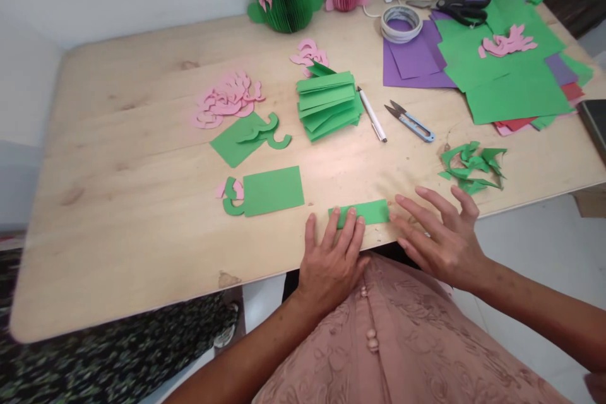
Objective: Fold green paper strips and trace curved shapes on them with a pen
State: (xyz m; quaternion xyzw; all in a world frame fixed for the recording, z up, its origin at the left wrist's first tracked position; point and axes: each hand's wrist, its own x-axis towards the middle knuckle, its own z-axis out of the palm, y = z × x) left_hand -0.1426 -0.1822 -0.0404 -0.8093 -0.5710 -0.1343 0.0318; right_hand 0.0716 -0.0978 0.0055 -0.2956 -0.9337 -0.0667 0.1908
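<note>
At the table's front edge lies a narrow strip of green paper (374, 211), perhaps folded. The fingers of my left hand (334, 259) lie flat and spread across the strip's left part, pressing it to the wood. Just off the strip's right end, my right hand (442, 237) is spread with its fingers apart, holding nothing. To the left rests a flat green paper rectangle (273, 191), with a curved green cutout (233, 205) and small pink pieces beside it. Behind it, more curved green cutouts (279, 140) lie on and by another green sheet (237, 144).
A stack of folded green papers (327, 104), a white pen (373, 117) and blue thread snips (411, 122) lie mid-table. Pink cutouts (230, 98) are heaped left. Green scraps (473, 165), coloured sheets (516, 98), black-handled scissors (461, 9) and tape rolls (401, 25) are right.
</note>
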